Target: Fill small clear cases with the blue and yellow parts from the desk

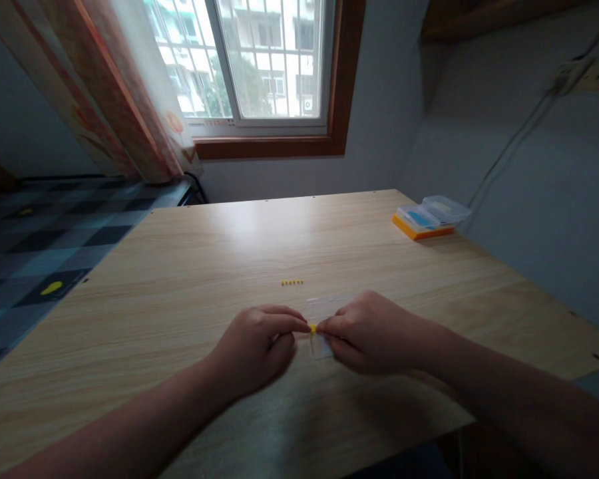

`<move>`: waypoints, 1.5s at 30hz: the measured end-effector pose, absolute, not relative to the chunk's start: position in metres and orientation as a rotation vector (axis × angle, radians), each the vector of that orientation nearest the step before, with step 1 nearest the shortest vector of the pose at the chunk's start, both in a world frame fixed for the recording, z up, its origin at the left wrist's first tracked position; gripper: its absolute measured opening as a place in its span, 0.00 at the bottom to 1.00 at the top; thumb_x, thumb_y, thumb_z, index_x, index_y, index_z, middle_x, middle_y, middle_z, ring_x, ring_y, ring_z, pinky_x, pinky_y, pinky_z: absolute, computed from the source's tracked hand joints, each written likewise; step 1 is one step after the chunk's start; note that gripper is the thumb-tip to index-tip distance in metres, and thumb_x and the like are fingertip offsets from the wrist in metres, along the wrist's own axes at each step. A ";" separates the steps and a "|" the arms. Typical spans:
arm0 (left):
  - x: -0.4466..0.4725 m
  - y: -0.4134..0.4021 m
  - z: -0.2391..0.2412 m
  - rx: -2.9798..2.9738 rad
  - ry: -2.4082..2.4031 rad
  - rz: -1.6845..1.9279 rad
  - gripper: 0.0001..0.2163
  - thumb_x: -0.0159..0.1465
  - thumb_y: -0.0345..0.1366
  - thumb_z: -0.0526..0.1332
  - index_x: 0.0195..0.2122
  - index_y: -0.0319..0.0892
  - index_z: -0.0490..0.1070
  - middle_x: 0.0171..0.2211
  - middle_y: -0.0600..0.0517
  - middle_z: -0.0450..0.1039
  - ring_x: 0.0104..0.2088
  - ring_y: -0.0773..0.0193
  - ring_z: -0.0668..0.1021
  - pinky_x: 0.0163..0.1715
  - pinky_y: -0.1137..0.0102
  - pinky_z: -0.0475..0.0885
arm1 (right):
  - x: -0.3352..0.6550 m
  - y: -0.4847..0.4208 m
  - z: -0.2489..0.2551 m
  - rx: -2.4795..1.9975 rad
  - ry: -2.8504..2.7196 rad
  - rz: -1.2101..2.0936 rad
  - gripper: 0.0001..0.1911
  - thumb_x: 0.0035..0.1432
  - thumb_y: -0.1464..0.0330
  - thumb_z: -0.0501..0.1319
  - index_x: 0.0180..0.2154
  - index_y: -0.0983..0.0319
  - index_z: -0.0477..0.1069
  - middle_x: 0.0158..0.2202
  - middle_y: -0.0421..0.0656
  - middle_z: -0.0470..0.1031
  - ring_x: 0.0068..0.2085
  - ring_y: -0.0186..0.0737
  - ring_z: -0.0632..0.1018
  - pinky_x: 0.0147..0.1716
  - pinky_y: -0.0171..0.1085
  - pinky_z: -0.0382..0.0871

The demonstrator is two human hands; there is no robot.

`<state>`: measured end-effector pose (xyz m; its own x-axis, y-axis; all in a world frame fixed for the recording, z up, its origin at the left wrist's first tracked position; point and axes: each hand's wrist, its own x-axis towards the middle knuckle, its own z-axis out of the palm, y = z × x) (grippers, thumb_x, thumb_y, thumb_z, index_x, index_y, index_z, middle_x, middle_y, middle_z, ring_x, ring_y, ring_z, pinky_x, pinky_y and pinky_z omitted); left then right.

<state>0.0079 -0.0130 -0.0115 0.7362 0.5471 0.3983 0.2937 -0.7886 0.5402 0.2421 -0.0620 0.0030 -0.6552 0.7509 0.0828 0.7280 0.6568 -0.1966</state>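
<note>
In the head view a small yellow piece (313, 328) sits between the fingertips of my two hands, low over the middle of the table. My left hand (259, 339) comes from the left, fingers closed, its index fingertip pressed to the piece. From the other side my right hand (367, 332) pinches at it with thumb and index finger. A clear plastic sheet or bag (324, 347) lies beneath the fingers, partly covered by my right hand. Just beyond my hands, several tiny yellow pieces (292, 283) stand in a short row. The exact kind of these pieces is too small to make out.
The wooden table (204, 253) spreads out to the wall and window. At its far right corner stands a clear plastic box (444, 209) with its lid up, on an orange base (419, 233). A bed with a checked cover (54, 239) adjoins the left side.
</note>
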 end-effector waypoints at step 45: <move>0.008 -0.008 -0.013 2.399 0.856 0.783 0.14 0.57 0.25 0.53 0.31 0.43 0.78 0.29 0.54 0.80 0.29 0.65 0.78 0.32 0.71 0.71 | 0.244 -0.061 -0.003 -1.064 -2.662 0.231 0.15 0.60 0.72 0.58 0.44 0.59 0.81 0.28 0.41 0.80 0.24 0.33 0.73 0.27 0.34 0.53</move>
<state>0.0082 -0.0076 -0.0127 0.6420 0.6811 0.3521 0.4116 -0.6936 0.5912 0.2439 -0.0610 -0.0029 -0.6962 0.6938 0.1844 0.6517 0.7185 -0.2428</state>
